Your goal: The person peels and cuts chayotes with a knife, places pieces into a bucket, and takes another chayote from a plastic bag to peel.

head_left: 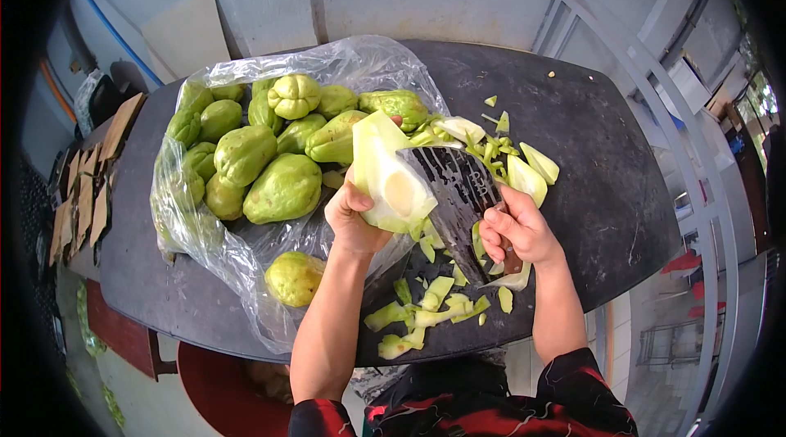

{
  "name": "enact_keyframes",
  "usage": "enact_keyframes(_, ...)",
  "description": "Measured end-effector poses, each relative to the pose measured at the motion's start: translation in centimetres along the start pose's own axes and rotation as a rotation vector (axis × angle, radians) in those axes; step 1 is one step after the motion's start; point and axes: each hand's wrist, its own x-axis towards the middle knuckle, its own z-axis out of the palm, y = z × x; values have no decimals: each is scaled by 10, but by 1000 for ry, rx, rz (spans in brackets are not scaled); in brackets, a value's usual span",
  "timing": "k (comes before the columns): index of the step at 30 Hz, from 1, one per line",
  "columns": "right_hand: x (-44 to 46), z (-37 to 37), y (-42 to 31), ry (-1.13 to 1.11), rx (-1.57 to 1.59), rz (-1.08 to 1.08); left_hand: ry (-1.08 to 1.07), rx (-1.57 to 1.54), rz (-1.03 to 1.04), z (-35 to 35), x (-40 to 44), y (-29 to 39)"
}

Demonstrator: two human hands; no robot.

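Just beyond my left hand (pixel 355 222), the nearer one, a pale cut chayote (pixel 377 163) is sitting gripped, its long axis slanting from far left to near right. My right hand (pixel 524 228) is holding a broad-bladed knife (pixel 455 199) by its handle (pixel 512 262), angling it beside the chayote, above the tabletop (pixel 606 150).

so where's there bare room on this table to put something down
The widest free patch is the right side of the table, between the cut pieces and the right rim, with a few crumbs at the back. A narrow strip runs left of the plastic bag. It's crowded inside the bag, full of green fruit, and around the blade, where peelings lie.
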Motion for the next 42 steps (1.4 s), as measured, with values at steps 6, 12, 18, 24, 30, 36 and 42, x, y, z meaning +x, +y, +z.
enact_keyframes(6,2,15,3,25,86,-2,37,18,62,7,-3,-14)
enact_keyframes(12,3,24,7,37,110,-14,38,42,56,11,-5,-11)
enact_keyframes(18,1,30,6,45,124,-8,14,78,27,18,-5,-3)
enact_keyframes(24,1,32,5,86,148,-42,58,28,-18,14,-12,-19)
enact_keyframes(30,-1,28,-4,67,177,20,66,11,-95,3,-14,-21)
enact_keyframes(36,1,25,-3,49,133,34,107,10,-111,-3,-14,-22)
enact_keyframes(42,5,28,4,69,136,0,135,24,-114,3,-12,-22)
